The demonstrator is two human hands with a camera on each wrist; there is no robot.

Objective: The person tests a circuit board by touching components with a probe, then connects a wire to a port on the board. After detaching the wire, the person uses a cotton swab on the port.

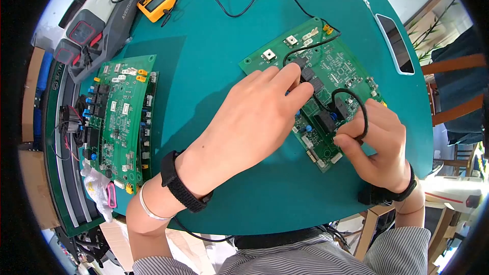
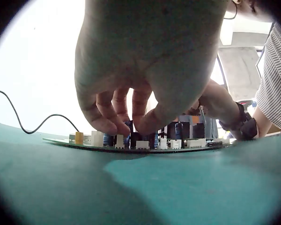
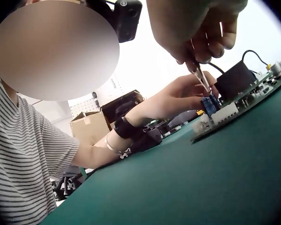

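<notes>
A green circuit board [image 1: 351,56] lies on the table at right of centre, crowded with black blocks, blue parts and white connectors. My left hand [image 1: 260,112] reaches over its near left side, thumb and fingertips bent down around tall parts. In the left wrist view, a blue component [image 2: 128,131] stands between those fingertips. My right hand [image 1: 379,142] is above the board's near right corner, pinching a metal crocodile clip [image 3: 201,77]. The clip's tip points down at a blue part [image 3: 210,105] beside a white connector [image 3: 226,112]. A black cable [image 1: 351,91] loops over the right fingers.
A yellow handheld meter [image 1: 156,4] sits at the far left, its lead running to the board. More circuit boards [image 1: 122,117] stand stacked on the left, beside a grey tool case [image 1: 109,25]. A phone [image 1: 395,43] lies near the right edge of the green table [image 1: 219,40].
</notes>
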